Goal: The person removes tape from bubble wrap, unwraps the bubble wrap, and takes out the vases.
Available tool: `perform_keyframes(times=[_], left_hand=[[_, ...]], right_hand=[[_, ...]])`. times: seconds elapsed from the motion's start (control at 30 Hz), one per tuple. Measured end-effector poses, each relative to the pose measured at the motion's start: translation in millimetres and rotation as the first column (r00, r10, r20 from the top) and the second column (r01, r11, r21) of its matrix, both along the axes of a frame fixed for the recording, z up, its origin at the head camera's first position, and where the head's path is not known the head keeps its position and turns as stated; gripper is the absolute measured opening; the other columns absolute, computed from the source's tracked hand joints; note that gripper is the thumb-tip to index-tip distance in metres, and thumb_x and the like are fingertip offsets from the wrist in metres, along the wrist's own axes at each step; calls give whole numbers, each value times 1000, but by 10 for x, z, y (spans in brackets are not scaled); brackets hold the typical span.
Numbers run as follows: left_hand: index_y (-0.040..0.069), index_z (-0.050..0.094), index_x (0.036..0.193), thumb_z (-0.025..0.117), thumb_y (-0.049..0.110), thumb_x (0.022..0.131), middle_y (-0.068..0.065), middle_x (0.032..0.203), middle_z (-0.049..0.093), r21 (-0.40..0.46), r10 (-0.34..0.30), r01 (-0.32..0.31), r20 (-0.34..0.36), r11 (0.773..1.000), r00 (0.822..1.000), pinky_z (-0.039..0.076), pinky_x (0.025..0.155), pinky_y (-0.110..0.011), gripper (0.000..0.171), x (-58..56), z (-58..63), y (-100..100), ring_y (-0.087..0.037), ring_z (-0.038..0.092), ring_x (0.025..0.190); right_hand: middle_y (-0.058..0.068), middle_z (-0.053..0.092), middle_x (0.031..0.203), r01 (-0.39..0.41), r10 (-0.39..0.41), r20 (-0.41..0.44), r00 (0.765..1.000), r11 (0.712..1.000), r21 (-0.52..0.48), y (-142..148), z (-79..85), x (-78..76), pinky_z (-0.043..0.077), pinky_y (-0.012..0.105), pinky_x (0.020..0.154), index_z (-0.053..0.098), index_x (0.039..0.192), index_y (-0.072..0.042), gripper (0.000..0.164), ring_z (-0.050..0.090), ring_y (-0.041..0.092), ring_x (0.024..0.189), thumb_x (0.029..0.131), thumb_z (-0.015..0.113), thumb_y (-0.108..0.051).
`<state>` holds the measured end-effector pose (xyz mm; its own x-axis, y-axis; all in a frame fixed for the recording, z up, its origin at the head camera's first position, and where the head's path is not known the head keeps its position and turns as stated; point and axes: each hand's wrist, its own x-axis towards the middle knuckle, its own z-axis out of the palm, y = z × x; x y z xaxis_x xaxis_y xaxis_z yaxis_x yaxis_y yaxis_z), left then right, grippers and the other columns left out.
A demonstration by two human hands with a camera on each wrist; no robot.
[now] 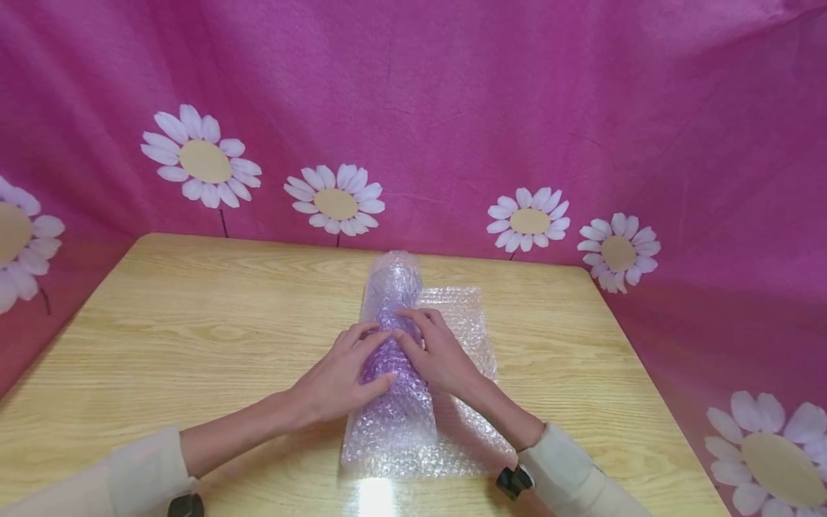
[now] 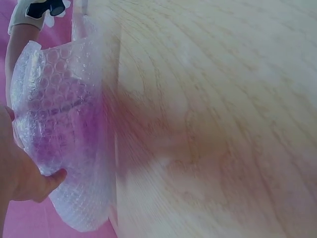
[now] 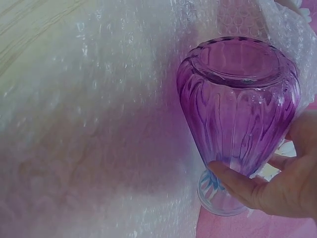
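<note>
Two bare hands meet over one bundle: the left hand (image 1: 339, 373) has its thumb set apart from its fingers, curved about the outside of one clear, glossy bubble-wrap sheet (image 1: 465, 438), while the right hand (image 1: 446, 355) grips one purple, ribbed, see-through vase (image 3: 237, 119) near its narrow end, its thumb laid across the front and its fingers behind. The vase lies directly beneath the two hands, inside the curve of the sheet; its side facing the right hand is bare, and its single round foot, clear rather than purple, sits just beside the right thumb. Beyond the fingertips the sheet forms one long tube, and to the right of the grip one flat flap spreads out, passing under the right forearm. Behind the hands come two pale sleeves (image 1: 148, 470) and two small black devices (image 1: 515, 482), one near each cuff. Under everything is one light wood-grain table (image 1: 226, 309), and around it, farthest from the grip, hangs magenta fabric (image 1: 439, 86) bearing six white daisies (image 1: 205, 160) with cream centres.
</note>
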<state>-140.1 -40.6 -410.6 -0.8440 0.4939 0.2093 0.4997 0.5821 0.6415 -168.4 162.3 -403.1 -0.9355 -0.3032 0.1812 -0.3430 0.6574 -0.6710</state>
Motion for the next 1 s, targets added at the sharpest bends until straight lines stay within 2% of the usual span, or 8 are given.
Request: perform_keyframes(times=[0.13, 0.37, 0.53, 0.67, 0.73, 0.8, 0.9, 1.0], left_hand=[[12, 44, 151, 68, 36, 91, -16, 153, 35, 10, -10, 10, 4, 1000, 1000, 39, 108, -56, 70, -11, 0, -12, -37, 36, 139], [8, 40, 153, 68, 35, 92, -15, 155, 34, 18, -21, 21, 44, 1000, 999, 37, 111, -52, 71, -12, -2, -58, -35, 37, 139], [8, 41, 152, 67, 34, 93, -15, 154, 35, 29, -41, 40, 35, 999, 999, 36, 111, -52, 69, -21, -19, -93, -34, 40, 137], [11, 41, 153, 66, 33, 94, -14, 154, 35, 28, -48, 47, 35, 998, 998, 43, 106, -49, 68, -26, -38, -130, -18, 59, 107], [11, 41, 153, 66, 34, 95, -14, 154, 35, 34, -54, 52, 42, 998, 998, 50, 98, -43, 67, -24, -36, -147, -8, 58, 85], [10, 40, 153, 65, 34, 95, -15, 155, 34, 36, -59, 57, 55, 998, 997, 53, 87, -37, 67, -25, -32, -162, -3, 53, 72], [8, 39, 153, 65, 34, 96, -14, 155, 34, 35, -59, 57, 64, 998, 996, 54, 84, -34, 68, -26, -21, -181, -4, 55, 77], [6, 40, 152, 66, 32, 95, -14, 155, 34, 25, -46, 45, 67, 999, 997, 53, 94, -40, 68, -30, -19, -208, -15, 60, 100]], right_hand=[[14, 53, 132, 5, -5, -20, 1000, 1000, 7, -11, -1, -4, 52, 39, 78, 58, 138, -11, 41, 55, 19, 88, 101, 59, -28], [16, 50, 133, 3, -2, -13, 1000, 1000, 25, -40, 13, -4, 50, 50, 95, 58, 138, -12, 42, 59, 29, 111, 102, 56, -33], [16, 49, 135, 1, -1, 3, 1000, 999, 33, -65, 24, 0, 48, 51, 99, 58, 139, -12, 43, 58, 32, 115, 102, 56, -32], [16, 47, 137, -5, 4, 13, 1000, 999, 53, -91, 33, -3, 49, 51, 98, 57, 139, -13, 43, 58, 32, 115, 102, 55, -33], [15, 47, 137, -8, 7, 18, 1000, 998, 65, -104, 37, -8, 49, 51, 97, 57, 140, -14, 43, 58, 32, 114, 102, 55, -34], [15, 47, 137, -12, 11, 20, 1000, 997, 74, -116, 39, -15, 50, 51, 95, 56, 140, -14, 43, 59, 32, 113, 102, 54, -35], [15, 47, 137, -22, 20, 23, 1000, 996, 90, -129, 48, -23, 52, 51, 92, 56, 141, -15, 43, 60, 31, 110, 103, 52, -35], [15, 46, 138, -41, 39, 22, 999, 994, 101, -138, 55, -31, 52, 50, 90, 55, 141, -15, 42, 61, 30, 108, 103, 51, -35]])
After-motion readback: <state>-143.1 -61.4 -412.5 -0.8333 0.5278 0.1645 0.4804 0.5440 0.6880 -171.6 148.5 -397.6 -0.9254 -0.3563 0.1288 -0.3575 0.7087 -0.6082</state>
